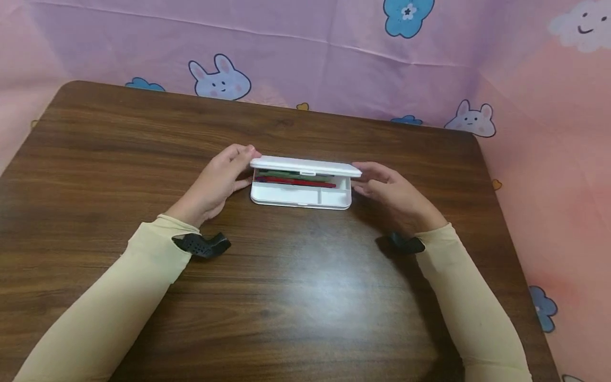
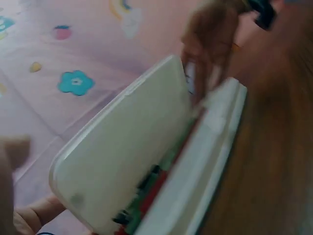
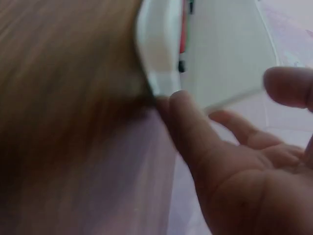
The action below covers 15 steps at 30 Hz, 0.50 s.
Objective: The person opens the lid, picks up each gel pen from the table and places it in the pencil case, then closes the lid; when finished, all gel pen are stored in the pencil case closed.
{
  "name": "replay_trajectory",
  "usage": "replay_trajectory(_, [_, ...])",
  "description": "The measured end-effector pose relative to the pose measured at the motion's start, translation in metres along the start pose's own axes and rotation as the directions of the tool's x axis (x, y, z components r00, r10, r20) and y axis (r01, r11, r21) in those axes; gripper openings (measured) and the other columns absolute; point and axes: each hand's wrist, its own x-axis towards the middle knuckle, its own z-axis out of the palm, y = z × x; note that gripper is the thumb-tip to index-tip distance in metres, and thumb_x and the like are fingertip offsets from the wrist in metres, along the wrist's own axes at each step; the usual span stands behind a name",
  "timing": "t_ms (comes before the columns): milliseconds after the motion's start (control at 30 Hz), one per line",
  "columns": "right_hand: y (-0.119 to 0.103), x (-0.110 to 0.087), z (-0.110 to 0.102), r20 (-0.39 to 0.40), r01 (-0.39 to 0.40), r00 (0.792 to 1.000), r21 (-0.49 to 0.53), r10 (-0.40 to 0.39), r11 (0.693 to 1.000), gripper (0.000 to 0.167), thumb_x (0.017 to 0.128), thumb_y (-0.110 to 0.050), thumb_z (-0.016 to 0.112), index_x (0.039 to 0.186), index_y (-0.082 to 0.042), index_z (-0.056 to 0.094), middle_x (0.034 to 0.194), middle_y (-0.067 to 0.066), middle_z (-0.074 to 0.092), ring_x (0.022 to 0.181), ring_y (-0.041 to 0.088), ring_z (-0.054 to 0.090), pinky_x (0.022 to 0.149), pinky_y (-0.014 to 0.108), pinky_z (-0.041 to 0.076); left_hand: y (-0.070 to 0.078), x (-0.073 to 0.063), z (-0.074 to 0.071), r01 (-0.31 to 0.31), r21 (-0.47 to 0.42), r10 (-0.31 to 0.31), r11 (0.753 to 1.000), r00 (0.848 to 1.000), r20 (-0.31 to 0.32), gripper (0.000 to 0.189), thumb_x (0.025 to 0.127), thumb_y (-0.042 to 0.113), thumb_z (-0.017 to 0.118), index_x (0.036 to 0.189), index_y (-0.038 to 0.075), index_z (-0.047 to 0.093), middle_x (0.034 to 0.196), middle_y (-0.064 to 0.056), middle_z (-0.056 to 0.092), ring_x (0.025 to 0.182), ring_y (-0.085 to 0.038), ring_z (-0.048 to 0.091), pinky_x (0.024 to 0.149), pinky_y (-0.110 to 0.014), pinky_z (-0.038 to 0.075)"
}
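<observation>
A white pencil case (image 1: 286, 197) lies on the table, its hinged lid (image 1: 286, 163) tilted partway over the back part of the box. Inside, a red pen (image 1: 310, 183) and something green and pencil-like (image 1: 281, 173) lie lengthwise in the long rear compartment. At the left end of the case is my left hand (image 1: 217, 178), its fingertips touching the lid's corner; its thumb stands apart in the left wrist view. My right hand (image 1: 389, 193) touches the right end with extended fingers, the thumb (image 3: 288, 87) held away from the lid. Some fingertips are hidden.
The brown wooden table (image 1: 286, 297) extends around the case on all sides. Behind it and along the right hangs a pink and purple cloth (image 1: 296, 48) with rabbits, clouds and flowers. Black wrist devices (image 1: 202, 245) sit at both cuffs.
</observation>
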Motion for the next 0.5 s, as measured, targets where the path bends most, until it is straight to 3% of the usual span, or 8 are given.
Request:
replay_trajectory(100, [0.003,0.001,0.002,0.010,0.000,1.000,-0.025,0.000,1.000,0.049,0.103,-0.010,0.051,0.152,-0.010,0.048,0.155,0.009,0.047,0.139,0.026,0.046,0.122,0.046,0.032,-0.007,-0.001,0.000,-0.021,0.181,0.028,0.983,0.999,-0.035,0.041,0.104,0.035,0.063,0.130,0.004,0.055,0.146,-0.014,0.049,0.139,-0.031,0.048,0.117,-0.050,0.039])
replay_trajectory(233, [0.007,0.006,0.010,-0.049,0.003,0.999,-0.195,-0.013,0.981,0.048,0.104,-0.021,0.062,0.149,-0.007,0.051,0.153,0.010,0.051,0.138,0.026,0.050,0.119,0.048,0.037,-0.017,0.000,-0.001,-0.061,0.389,0.063,0.919,0.998,0.008,0.057,0.100,0.024,0.070,0.148,0.007,0.047,0.154,-0.017,0.039,0.147,-0.035,0.039,0.118,-0.051,0.038])
replay_trajectory(367, [0.008,0.015,0.022,-0.119,-0.003,0.992,-0.414,-0.051,0.910,0.050,0.099,-0.024,0.072,0.141,-0.004,0.052,0.146,0.015,0.056,0.135,0.031,0.055,0.111,0.052,0.046,-0.024,-0.001,-0.001,-0.121,0.486,0.094,0.866,0.992,0.080,0.073,0.101,0.018,0.069,0.161,0.006,0.030,0.160,-0.023,0.029,0.147,-0.039,0.039,0.115,-0.047,0.042])
replay_trajectory(500, [0.010,0.022,0.029,-0.159,-0.042,0.986,-0.481,-0.040,0.876,0.050,0.098,-0.021,0.074,0.139,-0.005,0.050,0.142,0.018,0.058,0.134,0.032,0.056,0.108,0.052,0.049,-0.027,-0.001,-0.001,-0.125,0.523,0.095,0.843,0.992,0.084,0.075,0.100,0.019,0.070,0.162,0.007,0.029,0.161,-0.022,0.029,0.143,-0.041,0.046,0.112,-0.048,0.045])
